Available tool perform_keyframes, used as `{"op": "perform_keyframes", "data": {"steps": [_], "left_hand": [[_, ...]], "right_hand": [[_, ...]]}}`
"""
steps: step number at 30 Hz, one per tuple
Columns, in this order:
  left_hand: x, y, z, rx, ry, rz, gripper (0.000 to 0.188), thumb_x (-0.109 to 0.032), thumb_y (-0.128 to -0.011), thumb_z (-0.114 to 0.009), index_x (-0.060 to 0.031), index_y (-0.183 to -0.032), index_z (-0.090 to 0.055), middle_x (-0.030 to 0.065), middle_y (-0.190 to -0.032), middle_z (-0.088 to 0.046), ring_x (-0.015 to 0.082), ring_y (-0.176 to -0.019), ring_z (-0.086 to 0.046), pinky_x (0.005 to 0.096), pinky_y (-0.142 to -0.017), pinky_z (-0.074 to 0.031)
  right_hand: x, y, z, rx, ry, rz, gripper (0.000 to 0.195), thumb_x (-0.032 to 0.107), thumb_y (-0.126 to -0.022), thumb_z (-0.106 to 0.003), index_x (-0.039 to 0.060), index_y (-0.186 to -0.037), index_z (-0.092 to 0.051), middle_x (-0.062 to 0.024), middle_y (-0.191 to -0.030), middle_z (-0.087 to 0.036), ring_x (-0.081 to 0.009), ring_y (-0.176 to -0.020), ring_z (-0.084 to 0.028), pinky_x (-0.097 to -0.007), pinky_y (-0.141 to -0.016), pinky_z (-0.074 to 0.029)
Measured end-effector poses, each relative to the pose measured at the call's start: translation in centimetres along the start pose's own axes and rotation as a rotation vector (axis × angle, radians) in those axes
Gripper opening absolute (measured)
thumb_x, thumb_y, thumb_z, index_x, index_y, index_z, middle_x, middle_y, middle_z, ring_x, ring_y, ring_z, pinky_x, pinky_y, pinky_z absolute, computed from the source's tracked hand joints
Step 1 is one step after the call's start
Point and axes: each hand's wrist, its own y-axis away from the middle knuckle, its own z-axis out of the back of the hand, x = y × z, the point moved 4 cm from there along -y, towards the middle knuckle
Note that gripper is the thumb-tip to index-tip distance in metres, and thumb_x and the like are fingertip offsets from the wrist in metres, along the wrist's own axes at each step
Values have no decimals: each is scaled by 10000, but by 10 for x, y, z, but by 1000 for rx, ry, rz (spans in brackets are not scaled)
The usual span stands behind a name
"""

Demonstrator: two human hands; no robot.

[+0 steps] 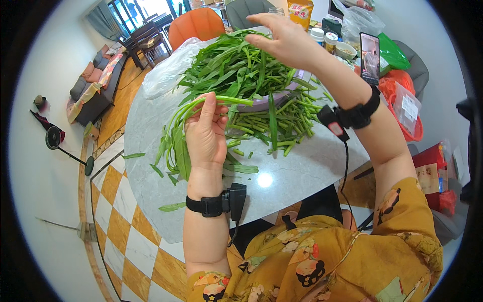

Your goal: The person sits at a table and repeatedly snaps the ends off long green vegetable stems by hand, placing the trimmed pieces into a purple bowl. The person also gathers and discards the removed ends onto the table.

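My left hand [207,130] grips a small bunch of water spinach [234,100] between thumb and fingers. The cut stem ends point right, and its leaves hang down on the left over the table. Above the far right side of the leafy pile, my right hand [285,41] is raised with thumb and fingers apart and nothing between them. The large heap of water spinach leaves [226,68] fills a lavender plastic basin [281,99], of which only part of the front and right rim shows. Loose stem pieces [264,126] lie in front of the basin.
A grey stone-look table [158,124] carries scattered leaf bits. A clear plastic bag [164,70] lies left of the heap. To the right stand a phone [369,58], jars [330,41] and a bowl [345,50]. A red basket [405,126] sits beyond my right forearm.
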Motion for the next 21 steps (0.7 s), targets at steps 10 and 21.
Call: {"op": "perform_keyframes", "data": {"steps": [10,21], "left_hand": [[9,9,-8,79,-208,329,320,-375,-947,-600,-62,-892,-635,11,-746,-614,124,-659,-614,224,-579,-467],[0,4,5,-8,199,74,204,-233,-932,-642,-35,-980,-637,53,-842,-664,106,-723,-616,208,-631,-501]], "right_hand": [[71,37,-11,135,-387,44,217,220,-788,-624,26,-808,-720,-125,-744,-657,-296,-728,-653,-393,-672,-512],[96,49,-6,47,-146,341,190,214,-713,-676,85,-590,-609,-36,-723,-555,-204,-694,-624,-351,-628,-498]]}}
